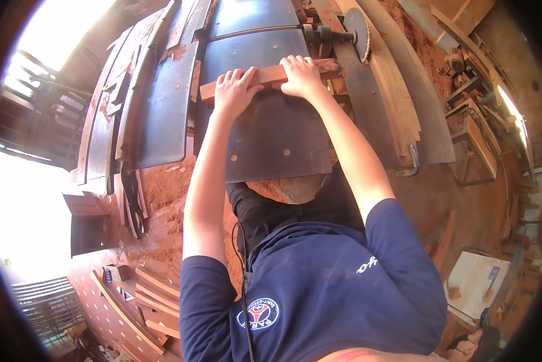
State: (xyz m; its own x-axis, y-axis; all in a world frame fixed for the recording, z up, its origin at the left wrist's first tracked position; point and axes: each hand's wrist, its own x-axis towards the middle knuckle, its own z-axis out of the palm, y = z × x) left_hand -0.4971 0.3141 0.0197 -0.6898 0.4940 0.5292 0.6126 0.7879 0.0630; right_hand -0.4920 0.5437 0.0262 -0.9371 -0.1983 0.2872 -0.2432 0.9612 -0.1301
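- Left hand point(233, 90): we see it pressed palm-down on the left part of a reddish wood block point(269, 76), fingers curled over the block's far edge, gripping it.
- Right hand point(301, 75): it clamps the same block further right, fingers wrapped over the top and far side, knuckles raised.
- The wood block lies flat and crosswise on the dark metal machine table point(277, 136), its left end sticking out past the left hand, its right end partly hidden under the right hand.
- Just right of the block, a toothed circular saw blade point(358, 33) stands upright on a horizontal shaft point(326, 35); we note the right hand is near the shaft but not touching it.
- Right of the blade we see a stack of curved wooden slats point(397, 102) running along the machine, with a metal handle point(411, 161) at their near end.
- Left of the table we see long dark metal plates point(162, 102) lying side by side.
- Reddish sawdust point(162, 187) covers the ground to the left of the table and lies beyond the blade.
- At lower left, more curved wood pieces point(144, 295) lie piled on the ground.
- Both bare forearms come up from a navy short-sleeved shirt point(319, 283).
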